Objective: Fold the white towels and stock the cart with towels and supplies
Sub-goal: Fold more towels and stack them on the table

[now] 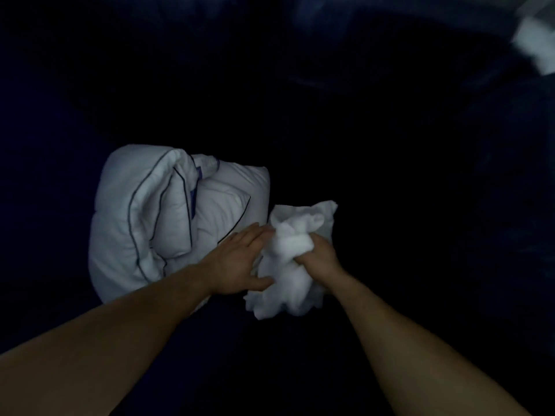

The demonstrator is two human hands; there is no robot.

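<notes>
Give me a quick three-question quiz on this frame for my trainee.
1. Which hand grips the towel? A. left B. right C. neither
2. True or false: the towel is neatly folded.
3. Fill in: the pillow lies to the ___ of the towel.

Key
1. B. The right hand grips it, and the left hand lies flat against it.
2. False. It is bunched up.
3. Left.
</notes>
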